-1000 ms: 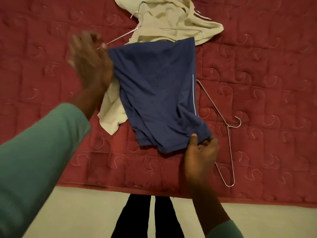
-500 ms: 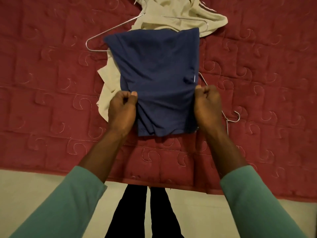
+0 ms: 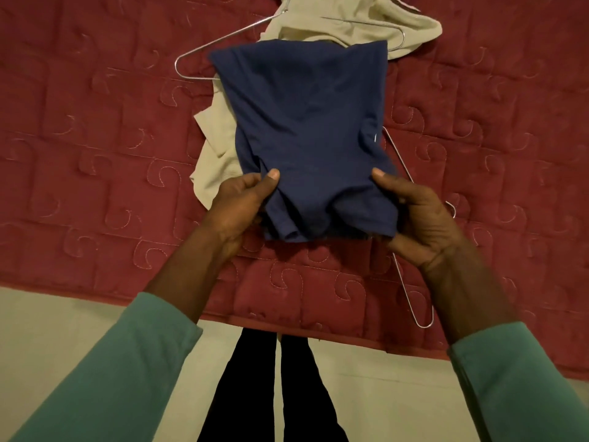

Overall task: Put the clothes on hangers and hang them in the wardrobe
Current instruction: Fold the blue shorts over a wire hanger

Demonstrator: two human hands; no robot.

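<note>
Left hand (image 3: pixel 242 205) and right hand (image 3: pixel 417 215) each grasp near edge of folded navy garment (image 3: pixel 306 129) on red bed (image 3: pixel 79 138). Step: picking garment up. Next, likely: thread wire hanger (image 3: pixel 411 301) lying beside right hand.

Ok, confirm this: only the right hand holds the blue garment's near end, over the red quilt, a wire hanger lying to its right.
Not quite: the head view shows both the left hand and the right hand gripping the blue garment at its near end. It is over the red quilt, a wire hanger lying to its right.
</note>
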